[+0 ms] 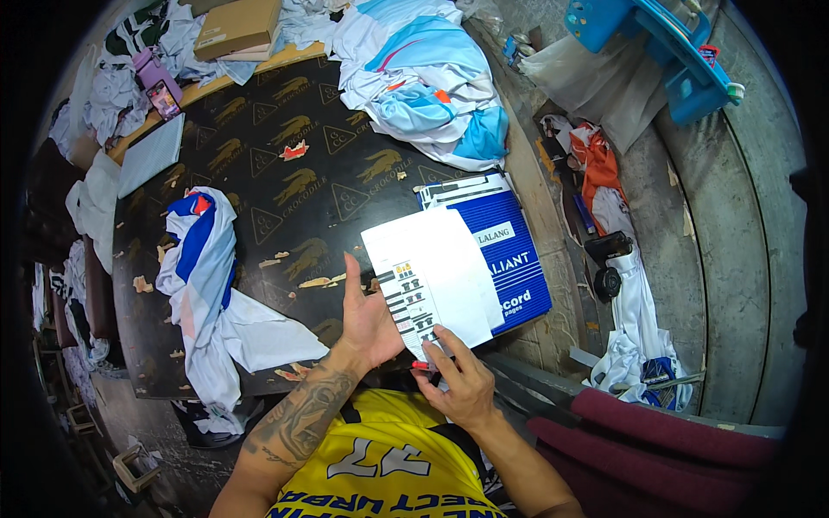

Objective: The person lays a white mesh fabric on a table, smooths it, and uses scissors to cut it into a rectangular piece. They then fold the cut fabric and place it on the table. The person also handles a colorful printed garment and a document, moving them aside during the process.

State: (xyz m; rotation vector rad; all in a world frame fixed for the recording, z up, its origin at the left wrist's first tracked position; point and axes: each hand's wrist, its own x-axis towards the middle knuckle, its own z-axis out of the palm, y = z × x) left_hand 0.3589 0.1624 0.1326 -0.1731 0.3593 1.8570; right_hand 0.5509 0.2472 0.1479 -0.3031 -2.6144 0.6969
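Observation:
A few white paper sheets [453, 272], the top one printed with small shirt drawings and dark bars, lie over a blue record book [522, 268] at the table's near right. My left hand [371, 326] is at the sheets' left edge, palm up and thumb stretched away. Its other fingers are hidden, apparently under the paper. At the lower edge, my right hand [459, 380] has its fingertips on the sheets. A thin red-tipped thing, seemingly a pen [420, 365], pokes out by its thumb and is partly hidden.
On the dark, chipped table [276, 233] lie a white-and-blue cloth [207, 268] at left and a white-and-light-blue fabric heap [432, 86] at the far side. A phone [162, 100] stands far left. A maroon chair [656, 449] is at my right, a blue plastic rack [665, 52] far right.

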